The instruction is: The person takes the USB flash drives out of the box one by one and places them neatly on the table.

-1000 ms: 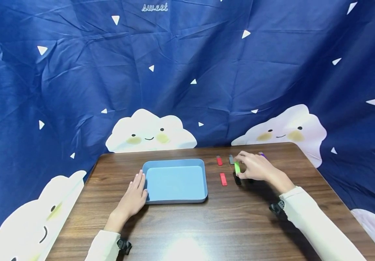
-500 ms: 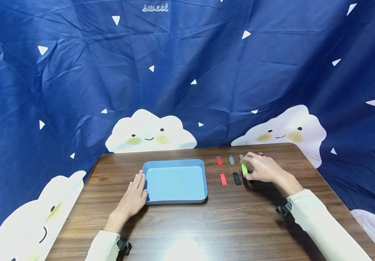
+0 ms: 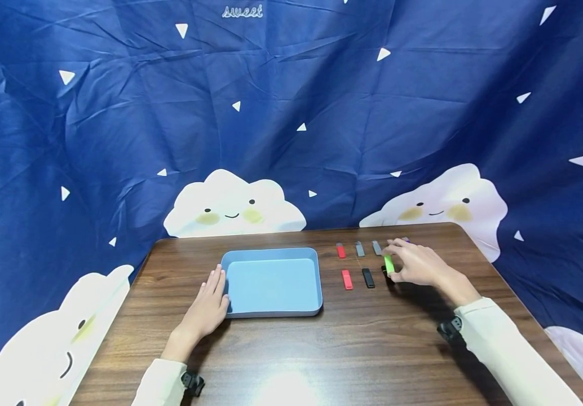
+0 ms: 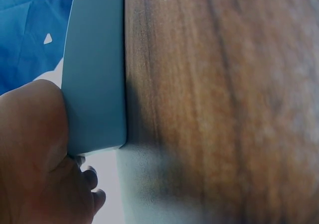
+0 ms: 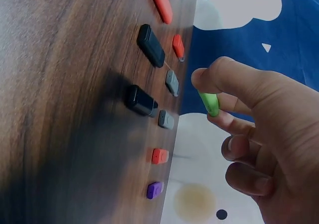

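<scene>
My left hand (image 3: 204,309) lies with straight fingers along the left side of a blue tray (image 3: 273,285), touching its wall. In the left wrist view, its thumb shows beside the tray's wall (image 4: 94,79). Over the right part of the table, my right hand (image 3: 418,268) pinches a bright green USB stick (image 3: 389,264) between thumb and fingers. The right wrist view shows the green stick (image 5: 210,103) held above the table. Below and near that hand lie a black stick (image 5: 141,101) and a grey one (image 3: 377,248).
Right of the tray lie two red sticks (image 3: 347,279), another grey stick (image 3: 360,249) and another black stick (image 3: 368,278). Farther right are an orange-red stick (image 5: 159,156) and a purple stick (image 5: 154,189). A blue curtain with clouds hangs behind the wooden table (image 3: 291,349).
My right hand has moved rightward with the green stick, from over one black stick to near the other, uncovering a grey and a black stick. The left hand stays on the tray.
</scene>
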A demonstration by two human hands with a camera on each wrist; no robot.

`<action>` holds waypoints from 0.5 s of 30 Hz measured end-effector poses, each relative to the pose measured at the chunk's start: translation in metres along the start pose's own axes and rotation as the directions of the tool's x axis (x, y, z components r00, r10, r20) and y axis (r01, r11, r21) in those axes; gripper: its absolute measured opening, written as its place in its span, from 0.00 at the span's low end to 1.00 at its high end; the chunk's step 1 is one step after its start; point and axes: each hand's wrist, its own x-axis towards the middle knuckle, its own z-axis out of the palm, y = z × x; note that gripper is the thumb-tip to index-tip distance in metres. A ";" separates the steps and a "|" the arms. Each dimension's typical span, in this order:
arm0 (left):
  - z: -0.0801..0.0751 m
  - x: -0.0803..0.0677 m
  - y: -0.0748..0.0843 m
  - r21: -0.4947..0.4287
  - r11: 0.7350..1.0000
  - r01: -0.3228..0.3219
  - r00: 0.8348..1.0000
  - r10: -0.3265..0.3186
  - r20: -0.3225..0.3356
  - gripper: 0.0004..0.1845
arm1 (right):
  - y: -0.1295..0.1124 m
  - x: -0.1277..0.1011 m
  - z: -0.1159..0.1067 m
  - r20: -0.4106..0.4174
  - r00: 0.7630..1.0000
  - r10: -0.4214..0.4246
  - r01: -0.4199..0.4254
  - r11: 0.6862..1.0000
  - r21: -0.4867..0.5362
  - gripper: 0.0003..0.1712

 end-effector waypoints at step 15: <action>-0.003 0.000 0.004 0.016 1.000 0.021 1.000 -0.021 0.014 0.35 | 0.014 -0.008 0.002 0.004 1.000 0.024 -0.024 0.999 0.024 0.31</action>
